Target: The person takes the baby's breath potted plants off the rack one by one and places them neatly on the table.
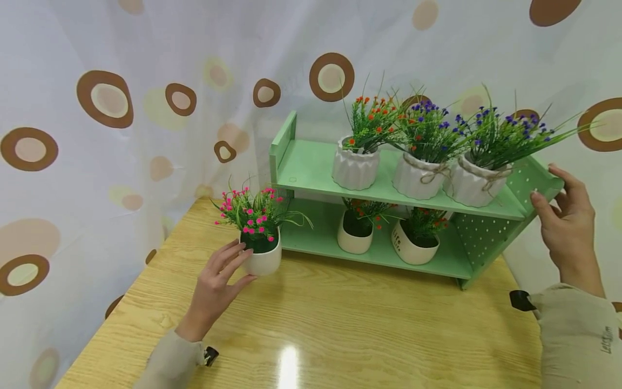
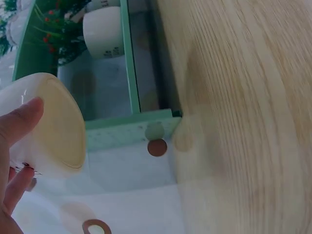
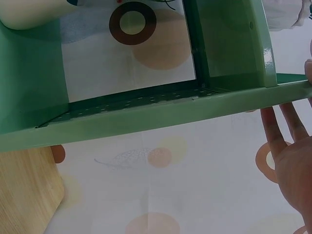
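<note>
My left hand (image 1: 213,285) grips a white pot of pink flowers (image 1: 262,261) between thumb and fingers. In the left wrist view the pot's pale underside (image 2: 61,124) shows, held off the table beside the shelf's end. My right hand (image 1: 569,224) grips the upper edge of the right end panel of a green two-tier shelf (image 1: 311,167). The right wrist view has its fingers (image 3: 274,129) at the panel's edge. On the upper tier are a ribbed white pot with orange flowers (image 1: 356,168) and two twine-tied pots with purple flowers, one in the middle (image 1: 413,181) and one right (image 1: 468,186).
Two cream pots, one left (image 1: 355,237) and one lettered right (image 1: 420,251), hold red-flowered plants on the lower tier. Beneath the shelf lies a wooden table (image 1: 340,324). A white curtain with brown rings (image 1: 170,43) hangs behind and at the sides.
</note>
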`<state>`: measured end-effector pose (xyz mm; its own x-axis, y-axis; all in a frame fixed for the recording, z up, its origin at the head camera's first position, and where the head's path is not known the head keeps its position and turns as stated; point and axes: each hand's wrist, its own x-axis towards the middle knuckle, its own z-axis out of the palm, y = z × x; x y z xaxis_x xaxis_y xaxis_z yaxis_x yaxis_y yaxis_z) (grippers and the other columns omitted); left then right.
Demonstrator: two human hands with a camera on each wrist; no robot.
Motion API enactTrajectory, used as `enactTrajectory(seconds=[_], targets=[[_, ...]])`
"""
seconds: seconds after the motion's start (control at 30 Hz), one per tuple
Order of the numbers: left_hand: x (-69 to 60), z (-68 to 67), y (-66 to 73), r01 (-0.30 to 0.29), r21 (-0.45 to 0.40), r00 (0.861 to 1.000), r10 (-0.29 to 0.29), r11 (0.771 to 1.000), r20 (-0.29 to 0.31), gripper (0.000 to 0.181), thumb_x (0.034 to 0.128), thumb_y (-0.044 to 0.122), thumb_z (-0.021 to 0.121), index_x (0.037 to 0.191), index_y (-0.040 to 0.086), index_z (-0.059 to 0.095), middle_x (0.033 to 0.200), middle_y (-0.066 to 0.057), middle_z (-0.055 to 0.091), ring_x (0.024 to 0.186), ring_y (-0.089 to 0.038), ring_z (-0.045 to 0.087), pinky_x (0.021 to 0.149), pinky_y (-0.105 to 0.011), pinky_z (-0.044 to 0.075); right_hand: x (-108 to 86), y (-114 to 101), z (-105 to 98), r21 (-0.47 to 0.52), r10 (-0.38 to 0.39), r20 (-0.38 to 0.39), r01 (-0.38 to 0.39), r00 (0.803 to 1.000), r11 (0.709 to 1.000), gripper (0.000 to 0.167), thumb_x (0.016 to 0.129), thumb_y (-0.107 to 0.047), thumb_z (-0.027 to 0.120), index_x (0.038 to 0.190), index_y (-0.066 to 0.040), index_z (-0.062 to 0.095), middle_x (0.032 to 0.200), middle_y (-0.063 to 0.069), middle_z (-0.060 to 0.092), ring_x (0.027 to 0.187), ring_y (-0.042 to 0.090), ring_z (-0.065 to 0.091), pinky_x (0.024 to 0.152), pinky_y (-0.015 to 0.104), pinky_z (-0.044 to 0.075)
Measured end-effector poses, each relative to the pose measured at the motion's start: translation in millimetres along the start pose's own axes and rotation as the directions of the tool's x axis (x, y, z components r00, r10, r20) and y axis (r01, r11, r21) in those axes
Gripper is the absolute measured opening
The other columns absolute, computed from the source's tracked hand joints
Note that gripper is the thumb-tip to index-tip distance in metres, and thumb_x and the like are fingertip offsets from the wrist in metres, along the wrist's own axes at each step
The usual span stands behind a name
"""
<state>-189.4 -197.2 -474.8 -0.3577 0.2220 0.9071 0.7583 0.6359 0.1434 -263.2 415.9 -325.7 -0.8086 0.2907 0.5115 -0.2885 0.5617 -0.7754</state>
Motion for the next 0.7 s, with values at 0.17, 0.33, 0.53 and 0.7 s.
enactTrajectory(seconds=[0.17,0.33,0.53,0.7], targets=[[-4.2,-5.4,-14.4,0.041,0.015,0.999,-0.041,0.999,-0.012,0.046,0.0950,0.036,0.071,0.125,0.002,0.072,0.126,-0.022,0.067,0.119,-0.046,0.063,0.118,-0.019,0.037,-0.4,0,-1,0.005,-0.001,0.002,0.001,1.000,1.000,0.057,0.108,-0.015,0.052,0.161,-0.030,0.037,0.163,-0.006,0.039,0.142,0.006,0.046,0.093,0.005,0.042],[-5.7,-8.6,-29.9,0.097,0.027,0.995,-0.097,0.995,-0.004,0.050,0.0837,0.024,0.082,0.126,0.001,0.070,0.128,-0.024,0.065,0.121,-0.045,0.061,0.118,-0.015,0.036,-0.2,-2,0,0.009,-0.003,0.000,0.003,1.000,1.000,0.057,0.108,-0.014,0.052,0.161,-0.029,0.037,0.164,-0.005,0.038,0.142,0.005,0.045,0.093,0.005,0.042],[-6.0,-7.7,-46.7,0.151,0.071,0.988,-0.153,0.986,0.027,0.069,0.0588,-0.001,0.096,0.123,0.000,0.070,0.128,-0.023,0.065,0.122,-0.044,0.061,0.117,-0.010,0.032,0.5,-1,0,0.013,-0.006,-0.002,0.006,1.000,1.000,0.057,0.108,-0.014,0.052,0.161,-0.029,0.037,0.163,-0.005,0.039,0.143,0.006,0.045,0.093,0.005,0.043],[-12.5,-2.4,-62.5,0.179,0.113,0.981,-0.186,0.977,0.057,0.070,0.0575,0.000,0.097,0.122,0.000,0.071,0.128,-0.022,0.066,0.122,-0.042,0.062,0.113,-0.006,0.033,1.1,1,0,0.005,-0.009,-0.009,0.009,1.000,1.000,0.057,0.107,-0.014,0.053,0.160,-0.030,0.038,0.162,-0.006,0.041,0.141,0.006,0.047,0.092,0.005,0.043]])
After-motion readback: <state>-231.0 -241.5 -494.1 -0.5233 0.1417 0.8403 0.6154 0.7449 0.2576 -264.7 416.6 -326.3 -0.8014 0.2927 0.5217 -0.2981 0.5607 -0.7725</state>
